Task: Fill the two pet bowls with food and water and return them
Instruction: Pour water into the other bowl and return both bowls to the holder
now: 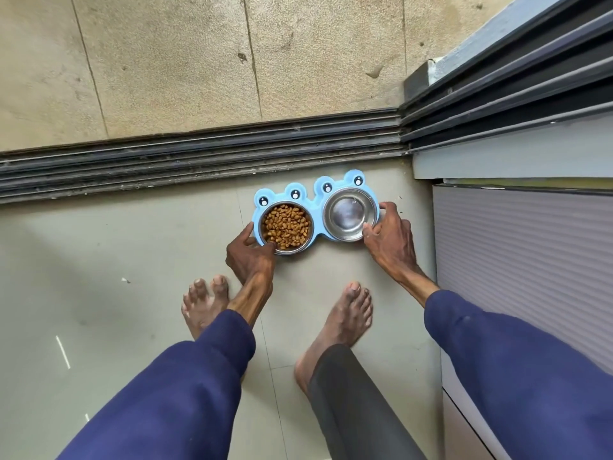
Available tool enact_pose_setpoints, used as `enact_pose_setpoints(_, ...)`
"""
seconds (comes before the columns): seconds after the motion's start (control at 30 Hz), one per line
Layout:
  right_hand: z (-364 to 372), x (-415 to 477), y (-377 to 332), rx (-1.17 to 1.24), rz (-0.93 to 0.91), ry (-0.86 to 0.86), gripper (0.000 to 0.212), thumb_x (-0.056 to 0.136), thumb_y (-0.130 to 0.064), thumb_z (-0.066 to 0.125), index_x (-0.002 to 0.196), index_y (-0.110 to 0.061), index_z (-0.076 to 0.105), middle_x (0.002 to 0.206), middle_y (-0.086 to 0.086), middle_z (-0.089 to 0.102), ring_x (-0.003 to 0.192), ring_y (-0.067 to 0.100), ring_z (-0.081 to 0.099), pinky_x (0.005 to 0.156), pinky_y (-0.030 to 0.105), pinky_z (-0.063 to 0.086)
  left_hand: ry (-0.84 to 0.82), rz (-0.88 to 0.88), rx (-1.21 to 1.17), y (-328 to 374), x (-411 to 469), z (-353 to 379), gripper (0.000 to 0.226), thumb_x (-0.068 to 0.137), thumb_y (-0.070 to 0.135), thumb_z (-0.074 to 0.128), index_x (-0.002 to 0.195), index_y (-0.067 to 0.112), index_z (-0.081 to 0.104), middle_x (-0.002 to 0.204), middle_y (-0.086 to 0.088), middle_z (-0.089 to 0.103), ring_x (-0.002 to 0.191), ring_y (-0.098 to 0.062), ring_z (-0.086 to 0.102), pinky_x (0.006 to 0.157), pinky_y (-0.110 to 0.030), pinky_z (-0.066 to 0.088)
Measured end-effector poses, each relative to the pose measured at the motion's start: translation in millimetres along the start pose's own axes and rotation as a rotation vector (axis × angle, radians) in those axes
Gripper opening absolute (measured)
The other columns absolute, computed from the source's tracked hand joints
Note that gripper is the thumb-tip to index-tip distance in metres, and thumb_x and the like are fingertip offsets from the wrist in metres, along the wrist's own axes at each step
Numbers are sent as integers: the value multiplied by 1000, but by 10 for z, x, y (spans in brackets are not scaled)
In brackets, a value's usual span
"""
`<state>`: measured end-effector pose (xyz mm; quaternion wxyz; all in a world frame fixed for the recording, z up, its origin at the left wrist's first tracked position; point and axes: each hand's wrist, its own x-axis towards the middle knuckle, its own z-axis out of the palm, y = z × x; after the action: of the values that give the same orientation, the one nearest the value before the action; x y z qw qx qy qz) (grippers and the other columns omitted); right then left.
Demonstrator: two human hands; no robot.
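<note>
Head view: return step — my left grip (250, 257) and right grip (389, 240) pinch the ends of the blue frog-faced plastic stand (316, 207), both steel bowls (335, 210) seemingly filled; next, release without slopping water.

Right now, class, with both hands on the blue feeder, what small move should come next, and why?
Probably ease both hands off. The blue feeder seems flat on the floor by the door track; one bowl holds kibble, the other bowl seems to hold water; the left hand and right hand grip its ends.
</note>
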<state>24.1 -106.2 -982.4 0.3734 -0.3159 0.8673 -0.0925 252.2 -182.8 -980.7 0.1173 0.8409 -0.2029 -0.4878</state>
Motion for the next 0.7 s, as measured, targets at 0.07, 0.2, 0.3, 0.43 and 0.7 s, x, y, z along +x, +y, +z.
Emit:
enact_pose_setpoints(0.07,21,2,14,-50,10,-2,43,87,-27,58,128,-20,46,94,16,68,87,39,63,66,35,44,0,14,8,-21,-1,7,74,67,-6,82,136,17,64,97,-3,76,87,-21,74,81,-42,64)
enact_pose_setpoints(0.2,49,2,9,-69,6,34,41,90,-26,56,129,-17,49,101,19,69,95,42,63,68,36,43,-2,19,5,-73,26,-4,74,65,-3,85,134,18,66,96,-3,77,87,-22,75,80,-43,64)
enact_pose_setpoints(0.3,43,26,0,-87,-5,58,42,87,-26,54,128,-18,51,97,19,69,90,41,63,66,36,44,-6,19,11,-96,21,-1,73,65,-1,85,133,19,66,92,-1,76,86,-21,75,80,-43,64)
enact_pose_setpoints(0.43,-2,68,-21,-95,-50,84,41,86,-25,56,126,-16,51,88,18,68,81,39,62,62,32,36,3,38,10,-71,22,30,73,65,0,86,133,18,66,93,-1,75,86,-23,75,79,-43,64)
enact_pose_setpoints(0.7,41,59,-78,-58,12,74,41,86,-23,57,125,-14,51,94,19,68,89,40,62,65,36,40,29,64,28,63,101,54,70,68,-5,84,132,17,68,96,0,76,85,-20,74,79,-41,64)
